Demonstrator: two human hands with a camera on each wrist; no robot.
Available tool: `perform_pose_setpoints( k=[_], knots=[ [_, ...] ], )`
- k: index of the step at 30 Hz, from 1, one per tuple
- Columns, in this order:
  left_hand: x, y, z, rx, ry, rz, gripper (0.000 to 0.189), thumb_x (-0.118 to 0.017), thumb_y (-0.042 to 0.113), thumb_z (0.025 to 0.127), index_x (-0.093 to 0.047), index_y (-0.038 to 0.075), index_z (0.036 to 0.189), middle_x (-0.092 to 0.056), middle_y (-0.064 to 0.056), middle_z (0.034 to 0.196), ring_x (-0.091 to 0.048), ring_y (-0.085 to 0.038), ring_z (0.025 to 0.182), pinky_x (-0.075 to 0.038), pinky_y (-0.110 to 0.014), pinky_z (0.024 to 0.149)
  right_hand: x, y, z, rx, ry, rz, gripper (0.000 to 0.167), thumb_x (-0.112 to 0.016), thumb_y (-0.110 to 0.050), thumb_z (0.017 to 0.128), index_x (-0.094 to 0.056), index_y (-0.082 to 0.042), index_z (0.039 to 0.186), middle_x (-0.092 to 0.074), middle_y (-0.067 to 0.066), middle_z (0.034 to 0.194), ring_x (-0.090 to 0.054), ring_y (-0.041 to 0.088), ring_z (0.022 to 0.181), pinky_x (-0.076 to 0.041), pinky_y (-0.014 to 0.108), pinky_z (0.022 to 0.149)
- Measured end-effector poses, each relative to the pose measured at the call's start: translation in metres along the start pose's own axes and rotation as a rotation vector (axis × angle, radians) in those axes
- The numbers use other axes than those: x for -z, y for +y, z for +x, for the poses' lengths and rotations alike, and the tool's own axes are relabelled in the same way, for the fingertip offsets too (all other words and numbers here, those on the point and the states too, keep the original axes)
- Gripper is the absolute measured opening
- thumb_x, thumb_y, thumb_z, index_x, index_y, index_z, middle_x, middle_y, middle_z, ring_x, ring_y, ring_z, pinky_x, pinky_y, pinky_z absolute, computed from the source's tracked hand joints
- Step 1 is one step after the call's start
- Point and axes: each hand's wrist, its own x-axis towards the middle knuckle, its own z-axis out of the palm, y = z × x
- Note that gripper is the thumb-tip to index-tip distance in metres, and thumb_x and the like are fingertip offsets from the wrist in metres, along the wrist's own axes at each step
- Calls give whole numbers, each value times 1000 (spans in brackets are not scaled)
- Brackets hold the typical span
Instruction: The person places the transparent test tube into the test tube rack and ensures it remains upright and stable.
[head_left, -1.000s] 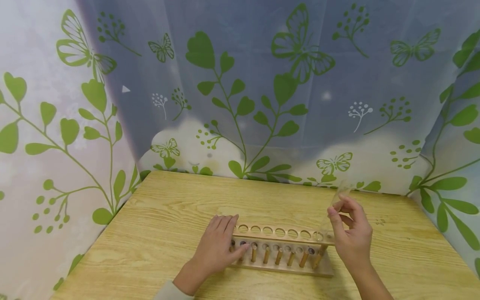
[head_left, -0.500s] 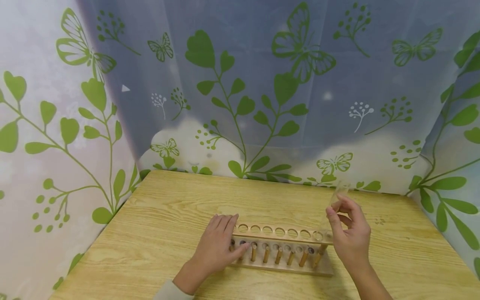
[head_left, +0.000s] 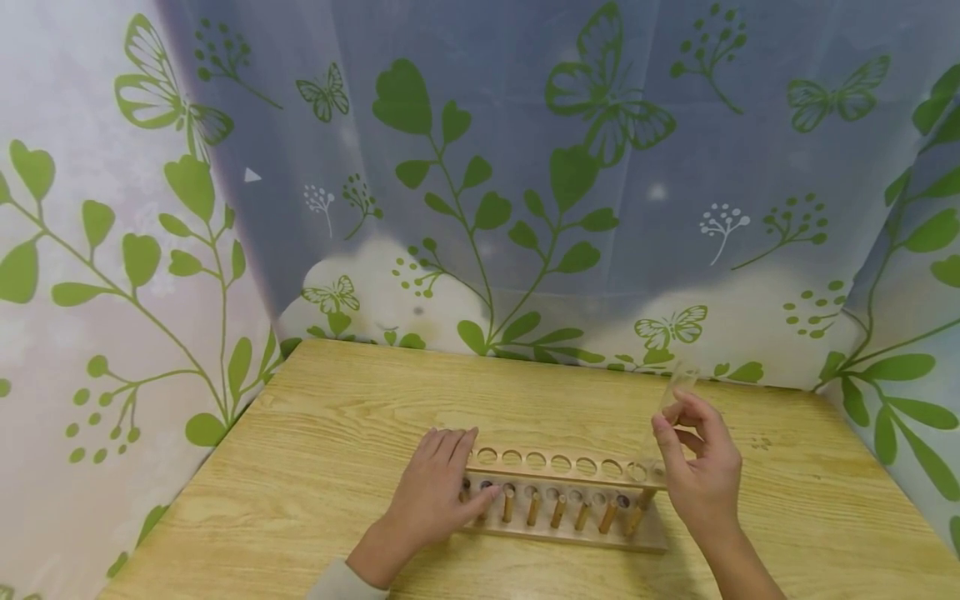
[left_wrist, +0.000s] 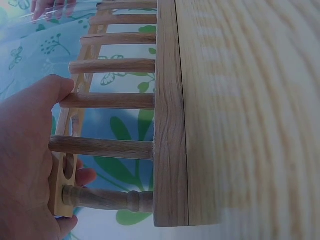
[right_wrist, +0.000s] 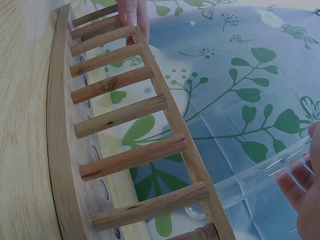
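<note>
A wooden test tube rack (head_left: 570,537) with a row of round holes and upright pegs stands on the table. My left hand (head_left: 431,492) holds its left end, fingers over the top rail; in the left wrist view the thumb (left_wrist: 60,89) lies along that rail and fingertips show beneath it. At the opposite end, my right hand (head_left: 705,467) pinches a clear glass test tube (right_wrist: 250,182) between thumb and fingers. The tube tilts, its open end up and away. Its rounded bottom shows just through the top rail in the right wrist view, above the base.
The wood-grain table (head_left: 360,392) reaches back to a cloth backdrop (head_left: 480,208) printed with green leaves and butterflies. Side panels of similar cloth (head_left: 90,333) border the table. A small mark (head_left: 761,442) lies on the surface right of the right hand.
The right hand and the test tube have shifted very slightly left. The left hand and the rack stay in place.
</note>
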Motion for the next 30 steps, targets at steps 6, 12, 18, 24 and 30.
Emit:
perform_pose_setpoints(
  k=[6,12,18,24,30],
  knots=[
    [0,0,0,0,1,2,77,-58,58,90,-46,2,141,-54,-11,132,-48,-28,126,-32,-51,111,0,-3,0,3,-8,14,40,-57,29,79,-51,21,117,-57,1,93,-57,2,88,-48,6,75],
    [0,0,0,3,0,4,77,-56,59,91,-46,2,141,-54,-10,132,-48,-29,125,-32,-50,112,0,-7,1,13,-21,22,38,-55,28,80,-50,22,117,-56,-1,93,-57,3,88,-48,6,76],
    [0,1,0,0,19,5,76,-59,57,90,-47,2,140,-55,-10,130,-49,-29,124,-32,-50,111,0,0,-1,7,-16,25,32,-55,20,87,-50,22,118,-56,-2,94,-57,2,87,-48,7,75],
    [0,1,0,1,21,3,75,-60,56,89,-48,2,140,-55,-10,129,-49,-29,123,-32,-51,111,0,3,-2,7,-15,40,35,-53,28,81,-50,22,116,-56,-3,93,-57,1,84,-48,7,74],
    [0,1,0,-1,23,4,75,-60,56,89,-49,2,140,-55,-10,129,-49,-29,123,-33,-51,111,-1,4,-2,7,-17,43,34,-53,28,81,-50,22,115,-56,-5,93,-57,1,84,-48,7,74]
  ],
)
